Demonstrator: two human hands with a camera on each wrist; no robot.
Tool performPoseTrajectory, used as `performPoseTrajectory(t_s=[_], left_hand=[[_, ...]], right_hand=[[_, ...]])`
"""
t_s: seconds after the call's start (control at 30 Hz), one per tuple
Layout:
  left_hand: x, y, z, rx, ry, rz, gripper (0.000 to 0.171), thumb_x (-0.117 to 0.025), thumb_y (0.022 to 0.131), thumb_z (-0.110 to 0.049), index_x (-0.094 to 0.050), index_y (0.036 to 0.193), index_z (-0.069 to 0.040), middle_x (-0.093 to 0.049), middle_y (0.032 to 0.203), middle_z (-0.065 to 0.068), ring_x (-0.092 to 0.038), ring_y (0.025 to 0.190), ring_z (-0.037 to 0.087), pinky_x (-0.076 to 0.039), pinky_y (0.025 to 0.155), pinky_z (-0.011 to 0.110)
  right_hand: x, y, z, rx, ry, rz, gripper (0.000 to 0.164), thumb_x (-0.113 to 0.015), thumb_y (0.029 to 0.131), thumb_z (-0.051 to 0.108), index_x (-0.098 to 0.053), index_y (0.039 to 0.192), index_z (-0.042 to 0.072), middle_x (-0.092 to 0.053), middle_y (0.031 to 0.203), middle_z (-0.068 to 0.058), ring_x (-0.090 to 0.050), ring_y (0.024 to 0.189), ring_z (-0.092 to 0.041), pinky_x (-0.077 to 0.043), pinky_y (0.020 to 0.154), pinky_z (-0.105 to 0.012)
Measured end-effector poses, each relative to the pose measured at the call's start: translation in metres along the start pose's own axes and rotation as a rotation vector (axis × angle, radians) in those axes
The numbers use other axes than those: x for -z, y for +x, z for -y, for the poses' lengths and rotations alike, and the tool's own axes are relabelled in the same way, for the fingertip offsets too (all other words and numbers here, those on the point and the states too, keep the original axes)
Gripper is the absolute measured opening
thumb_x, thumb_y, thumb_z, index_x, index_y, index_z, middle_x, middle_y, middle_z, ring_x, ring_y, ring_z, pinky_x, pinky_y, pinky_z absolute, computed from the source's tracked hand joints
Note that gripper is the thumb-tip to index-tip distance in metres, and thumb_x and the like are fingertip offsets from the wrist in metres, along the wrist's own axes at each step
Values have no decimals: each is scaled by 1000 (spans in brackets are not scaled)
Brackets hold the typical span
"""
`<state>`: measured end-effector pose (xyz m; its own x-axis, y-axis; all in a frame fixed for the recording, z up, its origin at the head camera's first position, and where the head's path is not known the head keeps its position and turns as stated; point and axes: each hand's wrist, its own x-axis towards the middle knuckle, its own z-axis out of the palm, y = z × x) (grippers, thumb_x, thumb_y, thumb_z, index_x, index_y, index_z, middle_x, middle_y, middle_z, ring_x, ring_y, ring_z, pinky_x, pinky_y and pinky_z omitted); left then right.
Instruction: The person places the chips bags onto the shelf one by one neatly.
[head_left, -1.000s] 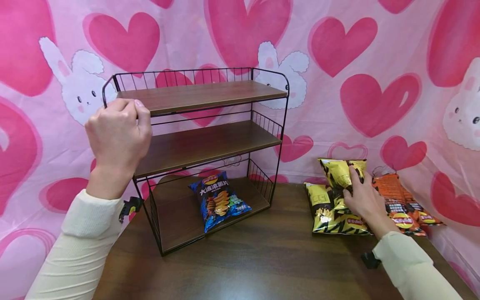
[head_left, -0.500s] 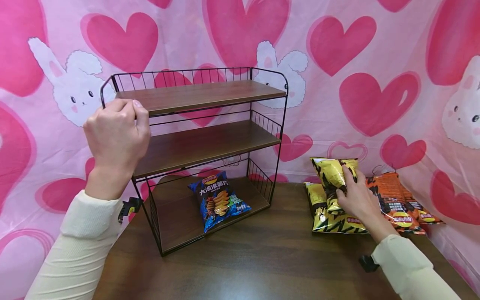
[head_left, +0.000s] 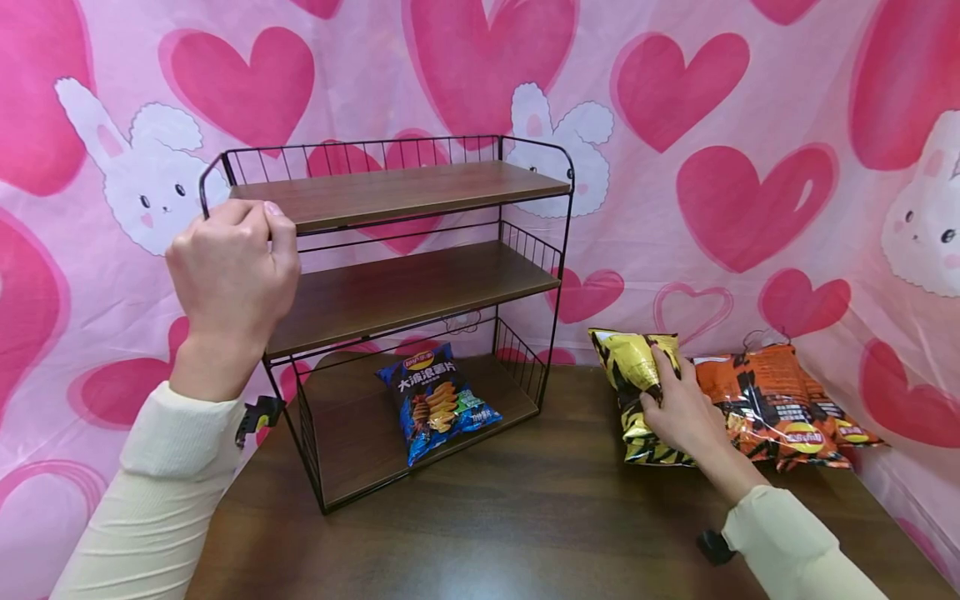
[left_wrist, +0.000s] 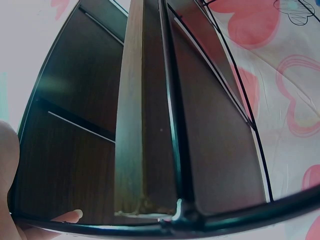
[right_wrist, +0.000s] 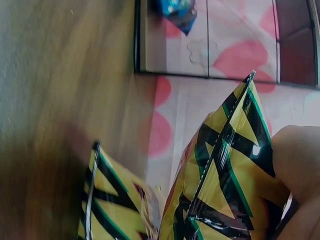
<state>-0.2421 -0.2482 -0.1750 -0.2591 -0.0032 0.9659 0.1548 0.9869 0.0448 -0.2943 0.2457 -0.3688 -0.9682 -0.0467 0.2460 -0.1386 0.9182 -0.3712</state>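
Note:
My left hand [head_left: 234, 275] grips the upper left front of a three-tier metal and wood shelf rack [head_left: 435, 279]. In the left wrist view, a fingertip [left_wrist: 75, 216] shows behind the black frame bar [left_wrist: 225, 221]. At the right, my right hand [head_left: 686, 417] pinches a yellow and black chip bag [head_left: 628, 360] between thumb and fingers. A second yellow chip bag [head_left: 658, 457] lies on the table below it, mostly covered. The right wrist view shows the held bag's seam side and the lower bag [right_wrist: 112, 202] beneath it.
A blue chip bag [head_left: 438, 404] leans on the rack's bottom tier. Several orange chip bags [head_left: 780, 400] lie overlapping at the far right of the wooden table [head_left: 487, 533]. Pink heart-print cloth [head_left: 675, 208] hangs behind everything.
My right hand has moved left with the yellow bag, uncovering more of the orange bags. The left hand keeps its grip on the rack.

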Motion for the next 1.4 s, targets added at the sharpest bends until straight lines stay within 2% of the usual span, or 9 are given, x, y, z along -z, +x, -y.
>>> performPoseTrajectory(t_s=[0.13,0.23,0.33,0.47,0.7,1.0,1.23,1.4], left_hand=[[0,0,0,2,0,5,60,-35,105,-32,-73,85,9,-73,92,25,-64,75,55,-46,58,65],[0,0,0,2,-2,4,60,-35,106,-32,-74,86,9,-73,92,24,-64,75,55,-46,58,65],[0,0,0,2,-4,-1,61,-34,106,-32,-73,85,9,-73,92,24,-64,75,55,-46,58,65],[-1,0,0,8,-5,-8,60,-35,105,-32,-74,88,10,-72,91,24,-64,75,55,-46,59,66],[-3,0,0,9,-8,-3,59,-36,105,-32,-74,87,10,-73,92,24,-64,76,55,-46,59,65],[-3,1,-1,18,-12,-19,59,-36,105,-31,-73,88,12,-72,91,25,-65,78,56,-46,61,67],[-3,1,0,18,-13,-11,56,-38,104,-29,-73,89,12,-73,93,25,-65,78,55,-46,61,67],[-3,0,1,18,-13,-5,56,-38,104,-29,-73,89,13,-72,93,26,-65,77,55,-47,60,67]], right_hand=[[-10,-4,9,-8,-9,6,81,-57,95,25,-16,164,16,-14,162,-34,-56,109,-64,-47,73,-72],[-16,-6,16,-7,-29,22,80,-59,95,23,-17,163,13,-15,161,-36,-62,98,-60,-49,66,-65],[-24,-10,23,2,-67,21,79,-60,94,22,-21,162,11,-18,159,-37,-63,92,-56,-49,62,-64],[-37,-15,32,41,-152,-7,76,-63,91,19,-29,158,10,-24,154,-37,-62,87,-54,-49,58,-64],[-59,-27,48,82,-245,-35,78,-68,82,15,-38,154,11,-29,151,-36,-59,79,-50,-43,44,-53],[-68,-32,70,32,-336,22,79,-70,84,20,-38,155,11,-27,154,-37,-58,80,-50,-43,44,-51],[-79,-36,72,80,-408,12,77,-73,87,29,-41,155,13,-27,158,-35,-58,81,-48,-42,42,-48],[-79,-39,73,83,-409,-3,76,-73,86,26,-42,154,13,-29,157,-35,-57,76,-45,-41,43,-47]])
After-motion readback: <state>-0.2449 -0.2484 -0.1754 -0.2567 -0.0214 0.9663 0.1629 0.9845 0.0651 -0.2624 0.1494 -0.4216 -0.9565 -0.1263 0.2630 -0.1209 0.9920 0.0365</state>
